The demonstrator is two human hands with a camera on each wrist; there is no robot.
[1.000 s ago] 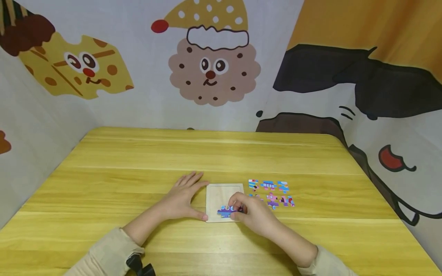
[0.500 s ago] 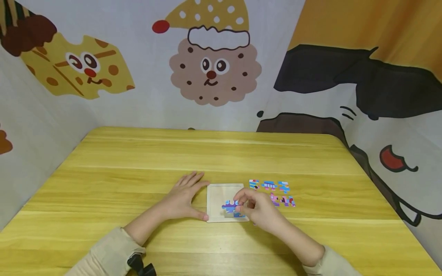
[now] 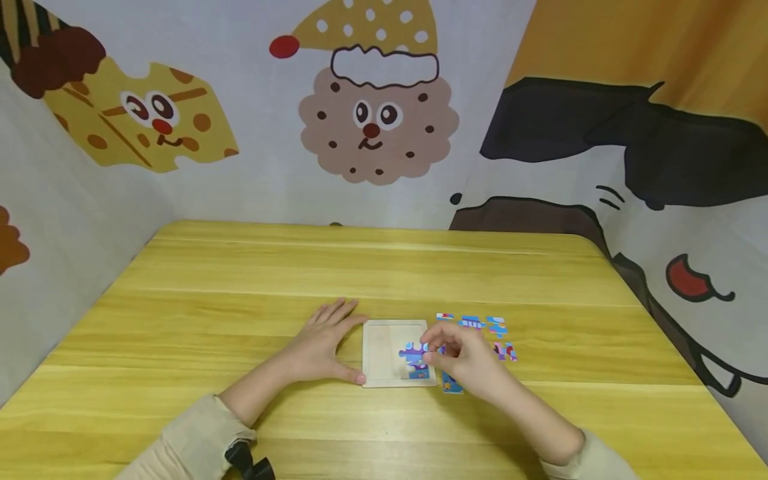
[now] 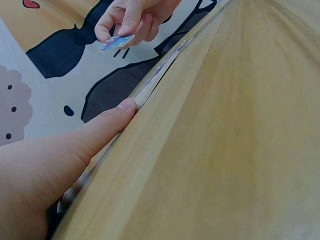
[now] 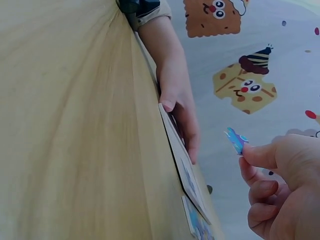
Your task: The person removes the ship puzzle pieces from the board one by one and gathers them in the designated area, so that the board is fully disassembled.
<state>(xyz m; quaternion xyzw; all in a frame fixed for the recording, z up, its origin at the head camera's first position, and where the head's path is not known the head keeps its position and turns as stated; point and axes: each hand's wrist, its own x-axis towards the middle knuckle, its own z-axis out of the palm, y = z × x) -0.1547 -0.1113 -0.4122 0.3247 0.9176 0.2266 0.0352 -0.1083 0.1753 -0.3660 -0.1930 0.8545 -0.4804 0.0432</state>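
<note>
My right hand (image 3: 465,357) pinches a purple and blue jigsaw piece (image 3: 411,355) between thumb and fingertips. In the right wrist view this jigsaw piece (image 5: 236,141) is raised off the tray. Below it lies a square, light wooden puzzle tray (image 3: 378,383) with a raised rim. A blue jigsaw piece (image 3: 419,374) sits in the tray's lower right corner, partly covered in the head view by the held one. Spread flat at the tray's left side, my left hand (image 3: 318,350) has its thumb (image 4: 120,111) against the near left corner and its index finger by the far left corner.
Several loose jigsaw pieces (image 3: 471,323) lie on the wooden table (image 3: 270,267) right of the tray, some hidden behind the right hand. One blue piece (image 3: 453,383) is close to the tray's near right corner. A cartoon-printed cloth (image 3: 258,187) hangs behind the table.
My right hand has lifted the purple and blue jigsaw piece and moved it rightward over the tray, uncovering the blue piece in the corner. My left hand stays at the tray's side.
</note>
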